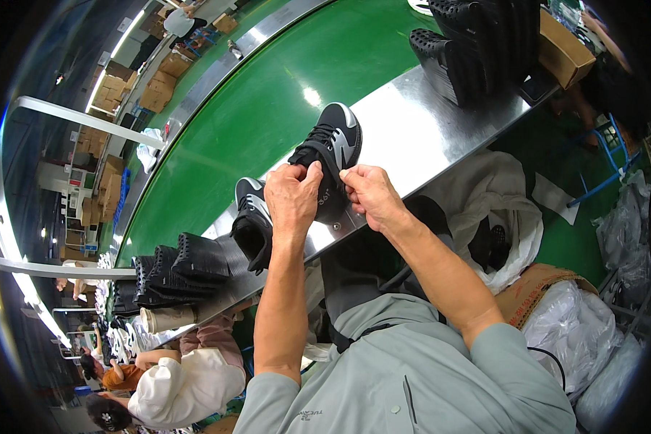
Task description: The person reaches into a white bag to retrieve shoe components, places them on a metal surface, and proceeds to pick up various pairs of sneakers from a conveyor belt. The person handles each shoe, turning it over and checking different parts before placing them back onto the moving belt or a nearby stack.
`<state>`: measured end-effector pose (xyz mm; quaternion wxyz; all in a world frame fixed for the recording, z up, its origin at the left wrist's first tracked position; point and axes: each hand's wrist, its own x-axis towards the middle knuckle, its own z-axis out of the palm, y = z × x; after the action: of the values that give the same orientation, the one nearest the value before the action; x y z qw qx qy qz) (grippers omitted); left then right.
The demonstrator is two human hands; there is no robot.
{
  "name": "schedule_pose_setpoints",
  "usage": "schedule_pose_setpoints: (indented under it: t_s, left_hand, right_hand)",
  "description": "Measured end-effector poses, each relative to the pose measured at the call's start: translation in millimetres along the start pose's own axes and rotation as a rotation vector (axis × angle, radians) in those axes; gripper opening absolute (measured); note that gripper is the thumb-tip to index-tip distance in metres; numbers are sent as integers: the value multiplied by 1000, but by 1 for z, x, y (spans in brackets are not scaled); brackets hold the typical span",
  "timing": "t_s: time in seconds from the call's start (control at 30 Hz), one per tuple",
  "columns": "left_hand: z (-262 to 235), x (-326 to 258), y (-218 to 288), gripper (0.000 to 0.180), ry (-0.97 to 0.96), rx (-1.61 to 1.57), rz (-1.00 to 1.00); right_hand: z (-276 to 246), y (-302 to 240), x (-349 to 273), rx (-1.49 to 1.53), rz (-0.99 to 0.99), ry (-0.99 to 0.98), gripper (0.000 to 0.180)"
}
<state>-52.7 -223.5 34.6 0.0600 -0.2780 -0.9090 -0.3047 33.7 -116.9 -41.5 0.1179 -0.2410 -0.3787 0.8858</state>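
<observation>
A black and grey lace-up sneaker (346, 134) rests on the metal-topped bench, its toe pointing away from me. My left hand (294, 194) is closed at the shoe's opening, with thumb and fingers pinched by the tongue. On the opposite side, my right hand (372, 194) pinches the edge of the collar. Between the hands shows a dark surface with pale print, apparently an insole (330, 201) at the heel. Left of my left hand, a matching sneaker (252, 226) has its opening turned toward me.
Stacked black insoles (195, 262) stand on the bench at left, and taller black stacks (477, 50) at far right beside a cardboard box (566, 49). A green conveyor belt (224, 137) curves beyond. Plastic bags (571, 325) lie at lower right. A person in white (188, 383) sits at lower left.
</observation>
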Motion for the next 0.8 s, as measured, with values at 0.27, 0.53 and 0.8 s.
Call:
schedule_pose_setpoints:
  t_s: [0.27, 0.53, 0.8]
  left_hand:
    - [-4, -1, -7, 34, -64, 16, 26]
    - [-29, -15, 9, 40, -53, -39, -96]
    - [5, -20, -3, 36, -172, -292, -225]
  right_hand:
    - [1, -1, -2, -324, -174, 130, 17]
    - [7, -45, -30, -864, -769, 163, 22]
    - [14, -61, -17, -1157, -982, 64, 12]
